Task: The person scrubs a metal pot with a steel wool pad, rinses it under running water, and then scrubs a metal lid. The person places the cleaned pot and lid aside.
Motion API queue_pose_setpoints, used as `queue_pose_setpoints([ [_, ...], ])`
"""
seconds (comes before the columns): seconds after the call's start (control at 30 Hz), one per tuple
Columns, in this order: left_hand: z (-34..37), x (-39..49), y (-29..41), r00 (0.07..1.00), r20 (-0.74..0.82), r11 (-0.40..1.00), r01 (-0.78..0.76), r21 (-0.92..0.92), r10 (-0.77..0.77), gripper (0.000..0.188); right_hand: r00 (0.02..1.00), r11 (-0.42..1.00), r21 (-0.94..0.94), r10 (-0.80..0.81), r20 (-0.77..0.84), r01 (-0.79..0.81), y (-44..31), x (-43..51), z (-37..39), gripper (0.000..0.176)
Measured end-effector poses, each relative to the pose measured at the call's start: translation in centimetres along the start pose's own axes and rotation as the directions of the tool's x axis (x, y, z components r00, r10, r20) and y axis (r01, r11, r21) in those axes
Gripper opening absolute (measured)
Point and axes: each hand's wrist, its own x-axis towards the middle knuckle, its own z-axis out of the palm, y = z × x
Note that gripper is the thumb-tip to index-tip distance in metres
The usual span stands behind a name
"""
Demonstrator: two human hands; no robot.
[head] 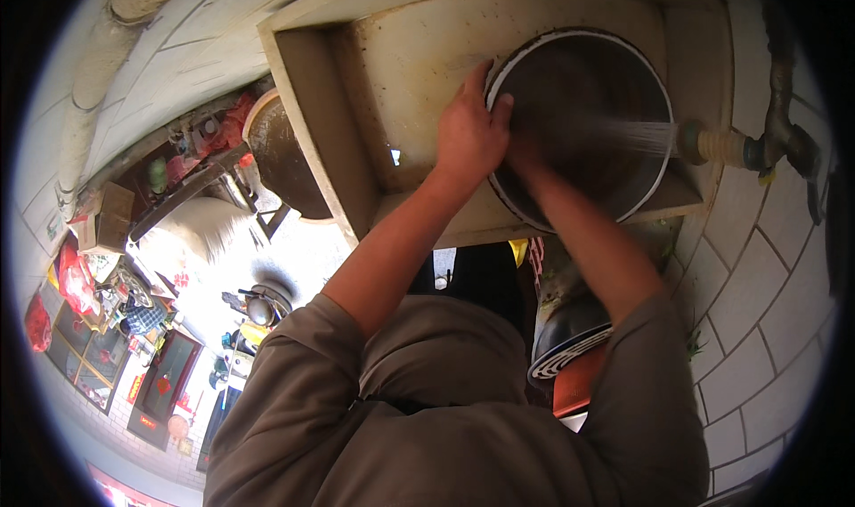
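Note:
A large round dark basin [588, 93] with a pale, worn rim rests tilted in a rectangular stone-like sink [414, 59]. My left hand [473, 130] grips its rim at the left, the thumb over the inside edge. Down inside the basin is my right hand [524, 154], near the left wall, dark and blurred; whether it holds anything cannot be made out. From a tap [788, 146] on the right, through a ribbed nozzle [721, 145], a spray of water [634, 133] runs into the basin.
A brown round tub [287, 160] stands left of the sink. Beneath my right arm are a dark round vessel [568, 327] and a red container [578, 383]. A tiled wall [755, 266] bounds the right side. A cardboard box [110, 216] and red plastic bags [77, 276] lie far left.

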Motion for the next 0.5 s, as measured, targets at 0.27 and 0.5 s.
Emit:
queue_pose_setpoints([
  [0.27, -3.8, 3.9, 9.3, 0.956, 0.271, 0.915, -0.203, 0.349, 0.109, 0.065, 0.955, 0.956, 0.185, -0.257, 0.149, 0.228, -3.4, -9.1, -3.0, 0.047],
  [0.5, -1.0, 5.0, 12.0, 0.940, 0.296, 0.826, -0.301, 0.476, 0.172, 0.062, 0.915, 0.258, -0.944, -0.393, 0.092, 0.206, 6.5, -5.6, -19.5, 0.064],
])
